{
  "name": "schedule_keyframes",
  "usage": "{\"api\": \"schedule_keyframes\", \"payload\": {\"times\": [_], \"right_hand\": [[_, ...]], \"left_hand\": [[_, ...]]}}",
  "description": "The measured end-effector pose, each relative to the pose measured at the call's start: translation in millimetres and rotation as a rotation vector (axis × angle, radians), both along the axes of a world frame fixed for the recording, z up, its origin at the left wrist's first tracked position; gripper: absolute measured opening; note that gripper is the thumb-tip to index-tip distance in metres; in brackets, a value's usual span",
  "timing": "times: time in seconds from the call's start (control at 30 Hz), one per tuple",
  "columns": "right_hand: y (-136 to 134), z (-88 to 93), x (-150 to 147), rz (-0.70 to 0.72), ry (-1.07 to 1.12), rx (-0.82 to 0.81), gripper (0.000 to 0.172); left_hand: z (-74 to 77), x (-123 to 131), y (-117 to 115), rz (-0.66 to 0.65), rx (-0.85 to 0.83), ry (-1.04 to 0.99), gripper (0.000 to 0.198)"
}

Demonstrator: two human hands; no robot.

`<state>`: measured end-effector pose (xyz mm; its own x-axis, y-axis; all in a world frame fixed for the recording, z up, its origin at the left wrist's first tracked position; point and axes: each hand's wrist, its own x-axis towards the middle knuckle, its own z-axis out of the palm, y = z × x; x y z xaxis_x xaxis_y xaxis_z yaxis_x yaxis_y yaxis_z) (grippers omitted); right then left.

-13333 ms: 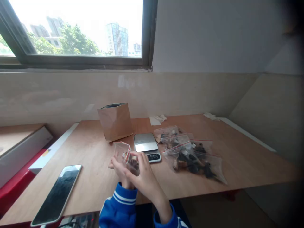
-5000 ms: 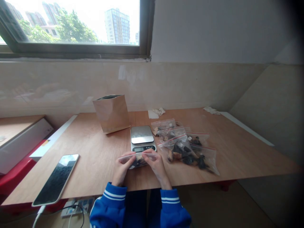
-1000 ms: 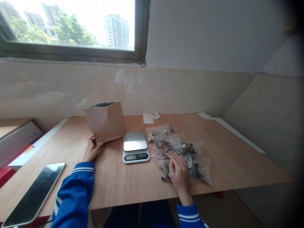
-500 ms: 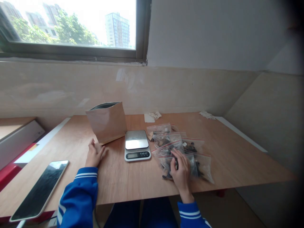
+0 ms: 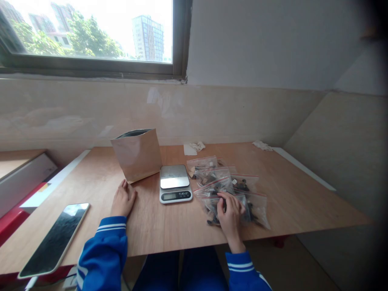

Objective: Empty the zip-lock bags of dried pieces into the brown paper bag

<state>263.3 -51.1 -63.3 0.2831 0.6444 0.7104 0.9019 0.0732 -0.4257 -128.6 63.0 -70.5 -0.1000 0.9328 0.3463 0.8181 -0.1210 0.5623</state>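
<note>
On the clear bags (image 5: 259, 205) my right hand (image 5: 230, 212) lies curled, gripping or not I cannot tell, while apart, my left hand (image 5: 123, 201) rests loose near the paper bag (image 5: 138, 155), the scale (image 5: 175, 178) between, probably for easy reach of both.

head | above table (image 5: 303, 202), close | facing forward and down | window (image 5: 91, 36) farther, upper left

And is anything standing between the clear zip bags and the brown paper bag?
Yes, the scale sits between them, right of the brown paper bag and left of the zip bags. Nothing visible separates the right hand from the zip bags.
</note>
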Motion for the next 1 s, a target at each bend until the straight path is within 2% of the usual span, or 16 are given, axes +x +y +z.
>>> {"api": "schedule_keyframes", "payload": {"times": [0.23, 0.33, 0.43, 0.53, 0.6, 0.67, 0.73, 0.83, 0.93, 0.97, 1.0], "right_hand": [[-1, 3.1, -2, -0.091, 0.008, -0.042, 0.026], [0, 4.6, -3, -0.101, -0.006, -0.067, 0.023], [-1, 10.5, -4, -0.125, -0.016, -0.066, 0.021], [-6, 27.7, -6, -0.137, -0.032, -0.042, 0.021], [-10, 47.1, -9, -0.118, -0.044, -0.035, 0.021], [-14, 70.6, -16, -0.051, -0.042, -0.057, 0.020], [-15, 94.6, -29, 0.078, -0.003, -0.100, 0.020], [-11, 123.4, -61, 0.270, 0.150, -0.144, 0.022], [-5, 137.4, -104, 0.406, 0.323, -0.164, 0.019], [-4, 138.5, -119, 0.468, 0.383, -0.174, 0.018], [-4, 137.7, -132, 0.536, 0.440, -0.185, 0.016]], "left_hand": [[2.9, 2, -1, -0.036, 0.045, -0.060, 0.071], [6.7, 5, -2, -0.034, 0.063, -0.147, 0.068], [10.3, 7, -7, 0.027, 0.052, -0.284, 0.063], [12.4, 4, -17, 0.155, 0.082, -0.473, 0.054], [14.0, 4, -28, 0.226, 0.123, -0.590, 0.047], [18.5, 10, -43, 0.229, 0.129, -0.674, 0.039], [28.3, 25, -62, 0.125, 0.079, -0.749, 0.033], [52.8, 66, -90, -0.053, 0.081, -0.760, 0.036], [78.6, 108, -109, -0.366, -0.018, -0.826, 0.040], [84.9, 118, -113, -0.447, -0.078, -0.844, 0.040], [89.4, 126, -115, -0.475, -0.124, -0.877, 0.039]]}}
